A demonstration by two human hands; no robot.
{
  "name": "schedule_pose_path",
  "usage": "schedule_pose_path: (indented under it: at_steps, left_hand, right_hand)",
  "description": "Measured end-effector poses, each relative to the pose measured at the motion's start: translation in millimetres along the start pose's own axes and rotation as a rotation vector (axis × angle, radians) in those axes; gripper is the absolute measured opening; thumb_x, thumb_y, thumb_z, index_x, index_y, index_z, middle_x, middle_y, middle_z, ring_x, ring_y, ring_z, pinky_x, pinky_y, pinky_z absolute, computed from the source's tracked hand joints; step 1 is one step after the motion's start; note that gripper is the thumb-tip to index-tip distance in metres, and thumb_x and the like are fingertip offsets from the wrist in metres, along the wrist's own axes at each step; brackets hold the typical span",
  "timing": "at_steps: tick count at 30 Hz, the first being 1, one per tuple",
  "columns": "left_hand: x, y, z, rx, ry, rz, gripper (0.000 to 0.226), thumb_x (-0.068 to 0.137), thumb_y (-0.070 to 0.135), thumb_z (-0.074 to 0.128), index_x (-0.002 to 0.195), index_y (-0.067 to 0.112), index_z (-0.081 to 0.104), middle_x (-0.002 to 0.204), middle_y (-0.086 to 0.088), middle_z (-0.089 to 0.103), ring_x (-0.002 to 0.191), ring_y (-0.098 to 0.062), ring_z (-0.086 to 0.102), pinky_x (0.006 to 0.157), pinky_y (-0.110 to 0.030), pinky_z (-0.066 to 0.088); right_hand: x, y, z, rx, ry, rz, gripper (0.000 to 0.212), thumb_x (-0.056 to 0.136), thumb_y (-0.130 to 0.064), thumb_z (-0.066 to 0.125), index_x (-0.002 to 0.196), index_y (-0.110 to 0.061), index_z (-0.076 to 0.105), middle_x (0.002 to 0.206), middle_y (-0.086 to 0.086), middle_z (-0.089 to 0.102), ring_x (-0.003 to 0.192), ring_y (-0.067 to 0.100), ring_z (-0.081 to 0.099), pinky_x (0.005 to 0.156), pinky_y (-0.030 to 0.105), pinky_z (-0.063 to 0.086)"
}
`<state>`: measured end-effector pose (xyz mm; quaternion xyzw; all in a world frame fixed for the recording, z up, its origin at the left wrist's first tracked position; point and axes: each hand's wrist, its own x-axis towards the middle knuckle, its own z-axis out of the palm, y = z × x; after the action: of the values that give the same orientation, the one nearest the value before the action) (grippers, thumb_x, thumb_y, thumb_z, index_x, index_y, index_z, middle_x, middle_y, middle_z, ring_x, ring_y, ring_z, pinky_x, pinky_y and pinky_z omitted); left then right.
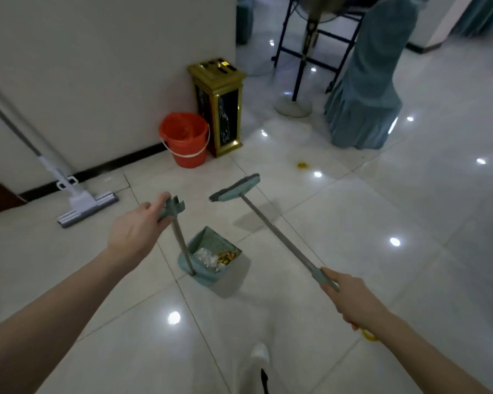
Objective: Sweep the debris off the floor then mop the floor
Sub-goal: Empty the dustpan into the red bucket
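A: How are the tools held?
B: The left hand (138,228) is curled round the top of the upright handle of the dustpan (211,248), though the thumb is lost in blur. The pan is stood on the tiles (382,194), with white and yellow debris (217,256) gathered inside. The broom (273,226) is held by the right hand (350,297), which is closed round the handle's end. Its head is apparently lifted off the floor.
A: What should be minded in the sweeping?
B: A yellow scrap (302,165) is left well beyond the broom head. Short strokes toward the pan are likely best, with its lip kept pressed flat so nothing is slid beneath.
A: And the room?
B: The glossy pale tiles are spotted with lamp reflections and may turn slippery once mopped. A mop (80,194) is leaned on the wall (97,66) at left. An orange bucket (185,139) and gilt bin (218,106) are set by the wall's corner, with a draped chair (365,89) farther right.
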<state>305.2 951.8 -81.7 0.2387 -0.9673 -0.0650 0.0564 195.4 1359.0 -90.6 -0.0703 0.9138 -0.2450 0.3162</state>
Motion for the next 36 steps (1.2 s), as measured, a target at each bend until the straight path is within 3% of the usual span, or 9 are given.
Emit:
schedule_pose_path:
  at_steps: [4,10,14,18,22,27,31,36]
  left_hand:
    - [68.7,-13.3,-26.4,0.110,0.127,-0.044,0.042,0.093,0.042,0.050,0.129,0.031,0.032,0.086,-0.012,0.062,0.061,-0.034,0.060,0.041,-0.030,0.031]
    - [174.3,-53.0,-67.8,0.203,0.226,-0.106,0.038,0.095,0.041,0.048,0.127,0.031,0.030,0.084,-0.013,0.065,0.052,-0.031,0.056,0.041,-0.027,0.028]
    - [260.4,-92.3,-96.0,0.234,0.268,-0.086,0.036,0.096,0.038,0.047,0.126,0.030,0.030,0.083,-0.012,0.062,0.039,-0.017,0.036,0.038,-0.019,0.021]
    - [339.0,-126.0,-121.9,0.246,0.239,-0.077,0.036,0.096,0.040,0.043,0.127,0.031,0.028,0.086,-0.012,0.058,0.053,-0.031,0.053,0.044,-0.030,0.039]
    - [409.1,-154.0,-144.5,0.278,0.250,-0.066,0.036,0.097,0.040,0.042,0.129,0.029,0.031,0.088,-0.013,0.055,0.057,-0.034,0.055,0.047,-0.035,0.045]
    - [495.6,-172.1,-160.4,0.313,0.275,-0.022,0.037,0.097,0.039,0.042,0.131,0.030,0.032,0.090,-0.015,0.056,0.058,-0.037,0.058,0.047,-0.033,0.039]
    - [560.3,-171.3,-154.0,0.345,0.313,0.032,0.034,0.095,0.039,0.045,0.124,0.030,0.031,0.080,-0.013,0.053,0.045,-0.031,0.047,0.040,-0.029,0.033]
    - [631.3,-159.3,-120.2,0.465,0.232,0.095,0.045,0.092,0.029,0.058,0.126,0.033,0.029,0.076,-0.009,0.054,0.047,-0.033,0.057,0.035,-0.025,0.024]
  right_hand:
    - [58.8,-55.4,-44.1,-0.090,-0.051,-0.136,0.044,0.100,-0.038,0.045,0.144,-0.034,0.042,0.068,0.003,0.056,0.040,0.014,0.046,0.037,0.023,0.042]
    - [151.8,-156.8,-81.8,-0.143,-0.063,-0.275,0.044,0.100,-0.044,0.044,0.143,-0.036,0.043,0.068,0.003,0.057,0.039,0.015,0.046,0.035,0.023,0.041]
    - [218.2,-229.9,-96.3,-0.167,-0.043,-0.331,0.046,0.099,-0.048,0.043,0.143,-0.035,0.044,0.065,0.002,0.055,0.039,0.015,0.047,0.034,0.023,0.041]
    - [275.5,-297.3,-109.6,-0.160,-0.012,-0.359,0.044,0.099,-0.048,0.043,0.140,-0.032,0.048,0.067,0.005,0.057,0.040,0.015,0.047,0.035,0.024,0.042]
    - [327.8,-351.3,-118.8,-0.153,0.015,-0.365,0.045,0.098,-0.052,0.041,0.137,-0.033,0.051,0.060,0.003,0.055,0.035,0.011,0.044,0.035,0.023,0.043]
    - [388.9,-397.3,-135.1,-0.179,0.027,-0.357,0.041,0.099,-0.043,0.044,0.139,-0.032,0.049,0.061,0.004,0.057,0.036,0.013,0.045,0.036,0.026,0.047]
    - [439.5,-429.9,-151.4,-0.209,0.013,-0.383,0.046,0.099,-0.047,0.042,0.143,-0.032,0.044,0.062,0.005,0.057,0.035,0.012,0.046,0.035,0.024,0.045]
    - [510.6,-460.5,-173.4,-0.310,-0.018,-0.410,0.042,0.101,-0.044,0.038,0.142,-0.033,0.044,0.074,0.008,0.061,0.044,0.017,0.054,0.035,0.027,0.049]
